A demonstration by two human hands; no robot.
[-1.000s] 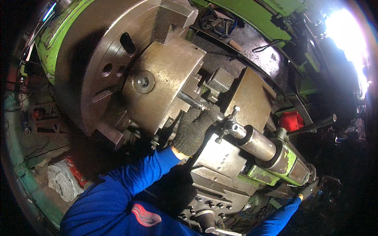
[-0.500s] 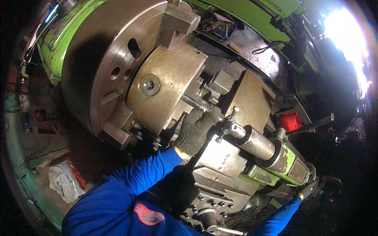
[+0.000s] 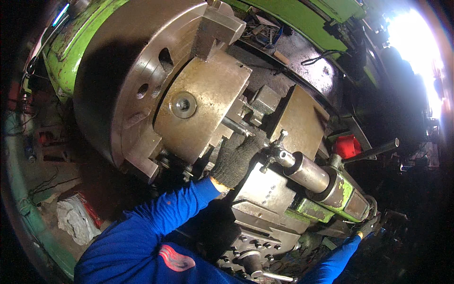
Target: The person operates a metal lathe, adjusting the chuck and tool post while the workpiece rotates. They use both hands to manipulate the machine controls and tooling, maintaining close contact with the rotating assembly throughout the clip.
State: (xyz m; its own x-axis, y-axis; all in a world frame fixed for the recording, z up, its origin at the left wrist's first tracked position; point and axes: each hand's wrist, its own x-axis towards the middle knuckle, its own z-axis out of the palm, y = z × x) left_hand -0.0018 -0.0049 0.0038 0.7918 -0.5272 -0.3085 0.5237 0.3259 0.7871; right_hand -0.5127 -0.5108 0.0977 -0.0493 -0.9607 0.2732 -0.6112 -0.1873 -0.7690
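Head camera: Your gloved left hand (image 3: 240, 158) closes around a slim metal bar (image 3: 233, 125) at the face of a heavy, round workpiece (image 3: 203, 104), which sits in the large lathe chuck (image 3: 125, 61). Your right hand (image 3: 370, 224) reaches the handwheel (image 3: 374, 206) at the far end of the green-painted tailstock (image 3: 346, 195); that corner is too dim to tell whether its fingers grip the rim or merely rest there. Between your left hand and the tailstock's bright steel quill (image 3: 309, 172) stands a holder with crossed bolts (image 3: 280, 152), roughly in line with the bar.

Judging by how things lie, your setting-up is done: the workpiece is mounted, the bar meets its face and the quill stands close behind. Work at the face appears unfinished, with the bar not yet withdrawn; clearing it from the workpiece seems to be left. Beyond the tailstock is a red container (image 3: 347, 146); a crumpled white bag (image 3: 78, 220) lies off to your left.
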